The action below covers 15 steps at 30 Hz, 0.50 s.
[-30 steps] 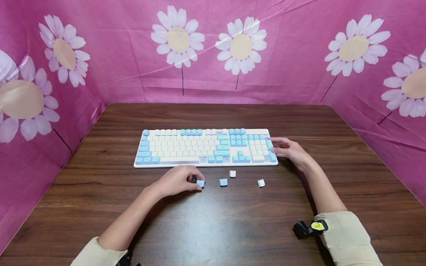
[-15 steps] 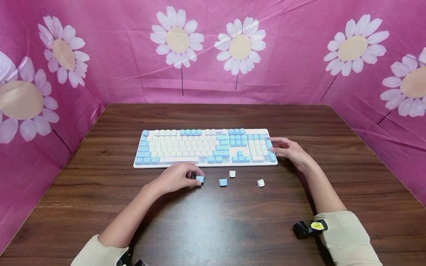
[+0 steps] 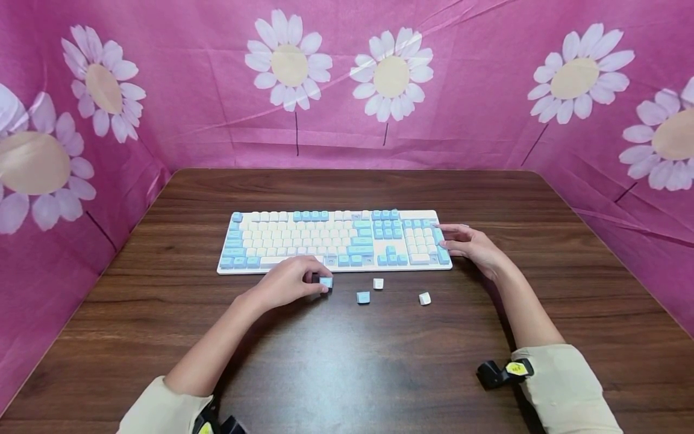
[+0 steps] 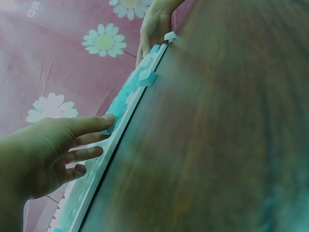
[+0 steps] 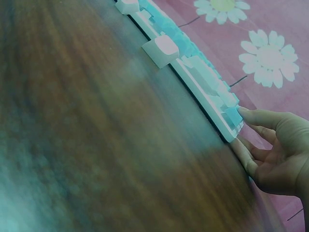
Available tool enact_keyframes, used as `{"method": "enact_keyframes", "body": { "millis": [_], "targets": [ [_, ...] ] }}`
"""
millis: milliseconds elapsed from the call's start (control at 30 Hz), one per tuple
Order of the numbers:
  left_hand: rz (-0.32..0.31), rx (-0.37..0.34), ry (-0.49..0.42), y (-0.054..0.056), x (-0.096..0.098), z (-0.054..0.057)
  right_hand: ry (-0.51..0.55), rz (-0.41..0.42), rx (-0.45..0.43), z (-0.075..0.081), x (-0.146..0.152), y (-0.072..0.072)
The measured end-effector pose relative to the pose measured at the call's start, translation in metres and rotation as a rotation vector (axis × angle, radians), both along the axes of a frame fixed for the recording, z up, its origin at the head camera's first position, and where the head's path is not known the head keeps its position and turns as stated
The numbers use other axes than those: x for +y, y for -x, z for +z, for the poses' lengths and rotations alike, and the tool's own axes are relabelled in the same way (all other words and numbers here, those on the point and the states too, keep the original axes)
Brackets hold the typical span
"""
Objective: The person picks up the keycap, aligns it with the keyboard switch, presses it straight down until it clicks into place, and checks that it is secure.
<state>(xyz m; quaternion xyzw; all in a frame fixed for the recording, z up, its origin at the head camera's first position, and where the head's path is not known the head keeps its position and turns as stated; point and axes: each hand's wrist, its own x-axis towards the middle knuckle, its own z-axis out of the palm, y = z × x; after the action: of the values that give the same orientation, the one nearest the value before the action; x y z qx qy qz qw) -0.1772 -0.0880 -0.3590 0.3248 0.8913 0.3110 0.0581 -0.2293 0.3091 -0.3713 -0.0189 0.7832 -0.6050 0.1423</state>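
My left hand [image 3: 290,279] pinches a light-blue keycap [image 3: 326,281] between thumb and fingertips, just over the front edge of a white and blue keyboard [image 3: 303,239]. In the left wrist view this keycap is partly hidden by the thumb [image 4: 109,117], and the other fingers are spread loosely. At the keyboard's right end, my right hand [image 3: 477,249] rests its thumb and fingers against the edge, fingers fairly straight. The right wrist view shows the thumb touching a blue corner key [image 5: 234,116]. Small greyish gaps without keycaps, such as one gap [image 3: 331,260], show in the keyboard.
In front of the keyboard lie a loose blue keycap [image 3: 363,298], a white keycap [image 3: 378,284] and, further right, another white keycap [image 3: 425,298]. Everything stands on a dark wooden table [image 3: 347,361]. A pink cloth [image 3: 206,90] with printed daisies surrounds its back and sides.
My left hand has moved away from me with the blue keycap, from the table in front of the keyboard to its front edge. The right hand has stayed in place.
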Motion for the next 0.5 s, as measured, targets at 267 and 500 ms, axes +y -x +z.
{"method": "enact_keyframes", "body": {
  "millis": [267, 500],
  "targets": [
    [0.020, 0.020, -0.005, 0.0041, 0.0019, 0.0009, 0.001, 0.002, -0.002, 0.0010, 0.0001, -0.0003],
    [0.033, 0.057, -0.021, 0.0075, 0.0045, 0.0007, 0.006, -0.007, -0.011, 0.0014, -0.0004, -0.0010]
  ]
}}
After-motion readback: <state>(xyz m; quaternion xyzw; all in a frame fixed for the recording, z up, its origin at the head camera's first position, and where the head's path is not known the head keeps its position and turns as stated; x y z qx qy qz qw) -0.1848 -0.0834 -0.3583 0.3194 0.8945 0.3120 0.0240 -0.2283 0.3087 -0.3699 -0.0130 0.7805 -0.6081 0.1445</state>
